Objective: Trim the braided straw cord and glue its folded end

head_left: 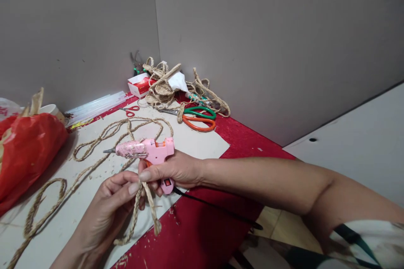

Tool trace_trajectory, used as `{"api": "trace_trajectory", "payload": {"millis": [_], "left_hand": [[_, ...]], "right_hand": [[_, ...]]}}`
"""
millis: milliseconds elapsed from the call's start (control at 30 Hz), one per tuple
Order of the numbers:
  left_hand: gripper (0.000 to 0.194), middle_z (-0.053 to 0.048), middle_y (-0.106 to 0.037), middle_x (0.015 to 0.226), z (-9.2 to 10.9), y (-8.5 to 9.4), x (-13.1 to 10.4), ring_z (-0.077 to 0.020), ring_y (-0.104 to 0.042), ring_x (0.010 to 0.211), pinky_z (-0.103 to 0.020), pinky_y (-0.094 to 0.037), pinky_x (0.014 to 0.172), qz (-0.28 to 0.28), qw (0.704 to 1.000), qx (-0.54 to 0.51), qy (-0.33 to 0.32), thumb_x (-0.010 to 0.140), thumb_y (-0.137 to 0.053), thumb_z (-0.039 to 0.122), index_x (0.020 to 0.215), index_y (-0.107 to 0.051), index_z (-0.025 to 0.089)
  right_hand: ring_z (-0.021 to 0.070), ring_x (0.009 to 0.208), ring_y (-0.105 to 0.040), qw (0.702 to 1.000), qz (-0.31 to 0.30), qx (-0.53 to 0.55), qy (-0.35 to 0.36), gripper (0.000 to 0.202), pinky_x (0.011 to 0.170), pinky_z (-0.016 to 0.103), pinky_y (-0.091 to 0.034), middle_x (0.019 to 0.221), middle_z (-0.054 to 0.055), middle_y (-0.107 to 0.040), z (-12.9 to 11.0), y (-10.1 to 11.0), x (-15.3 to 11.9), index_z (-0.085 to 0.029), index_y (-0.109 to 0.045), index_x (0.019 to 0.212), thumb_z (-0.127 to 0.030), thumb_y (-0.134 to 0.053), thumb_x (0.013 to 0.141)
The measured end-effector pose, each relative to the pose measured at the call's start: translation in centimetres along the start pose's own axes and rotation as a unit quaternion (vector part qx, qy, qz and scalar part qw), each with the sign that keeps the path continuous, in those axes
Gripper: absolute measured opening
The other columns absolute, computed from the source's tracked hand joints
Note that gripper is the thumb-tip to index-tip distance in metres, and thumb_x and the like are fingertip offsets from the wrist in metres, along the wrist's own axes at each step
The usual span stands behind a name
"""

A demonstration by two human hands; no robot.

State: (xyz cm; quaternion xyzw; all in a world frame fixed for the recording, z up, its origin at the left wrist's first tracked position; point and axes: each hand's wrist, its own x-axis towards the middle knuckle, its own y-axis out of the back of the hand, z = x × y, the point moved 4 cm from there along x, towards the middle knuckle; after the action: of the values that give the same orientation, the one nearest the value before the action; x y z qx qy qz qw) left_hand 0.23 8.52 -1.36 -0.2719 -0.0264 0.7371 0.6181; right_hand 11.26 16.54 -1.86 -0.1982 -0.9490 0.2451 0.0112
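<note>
My right hand is wrapped round a pink hot glue gun, whose metal nozzle points left. Its thumb also presses on a braided straw cord near the bend. From the other side, my left hand pinches the same cord between thumb and fingers. Two cord ends hang below the fingertips, one of them knotted or frayed at its tip. More braided cord lies in loops on the white board behind and to the left. The glue gun's trigger is mostly hidden by my fingers.
A white board covers part of the red table. Large scissors, small red scissors, a cord pile and a small box lie toward the corner. Glue sticks and a red bag are left. A black cable trails right.
</note>
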Motion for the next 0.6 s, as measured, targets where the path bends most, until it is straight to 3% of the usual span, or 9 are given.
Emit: {"api": "trace_trajectory", "payload": {"millis": [100, 367, 600], "left_hand": [[0.011, -0.008, -0.073, 0.072, -0.16, 0.04, 0.13, -0.0243, -0.069, 0.074, -0.035, -0.053, 0.077, -0.045, 0.999, 0.002, 0.006, 0.066, -0.08, 0.022, 0.072, -0.074, 0.015], [0.012, -0.011, -0.075, 0.085, -0.48, 0.06, 0.47, -0.0252, -0.069, 0.087, -0.035, -0.051, 0.086, -0.08, 0.997, 0.009, 0.0, 0.074, -0.074, 0.026, 0.079, -0.075, 0.015], [0.015, -0.008, -0.075, 0.082, -0.62, 0.37, 0.36, -0.0197, -0.068, 0.077, -0.029, -0.052, 0.078, -0.031, 0.999, -0.008, 0.013, 0.069, -0.079, 0.024, 0.082, -0.076, 0.017]], "right_hand": [[0.0038, 0.038, -0.048, 1.0, 0.009, -0.012, -0.001, 0.044, 0.039, 0.015, -0.039, 0.05, -0.007, -0.054, -0.05, -0.07, -0.09, -0.013, -0.057, 0.074, -0.049, -0.079, 0.065], [0.0035, 0.04, -0.048, 0.997, 0.038, -0.074, -0.004, 0.044, 0.036, 0.012, -0.035, 0.05, -0.008, -0.052, -0.36, 0.2, -0.36, -0.014, -0.057, 0.077, -0.052, -0.078, 0.065], [0.0028, 0.041, -0.045, 0.993, 0.059, -0.096, 0.014, 0.043, 0.036, 0.012, -0.034, 0.049, -0.008, -0.05, -0.63, 0.26, -0.49, -0.015, -0.056, 0.077, -0.052, -0.076, 0.067]]}}
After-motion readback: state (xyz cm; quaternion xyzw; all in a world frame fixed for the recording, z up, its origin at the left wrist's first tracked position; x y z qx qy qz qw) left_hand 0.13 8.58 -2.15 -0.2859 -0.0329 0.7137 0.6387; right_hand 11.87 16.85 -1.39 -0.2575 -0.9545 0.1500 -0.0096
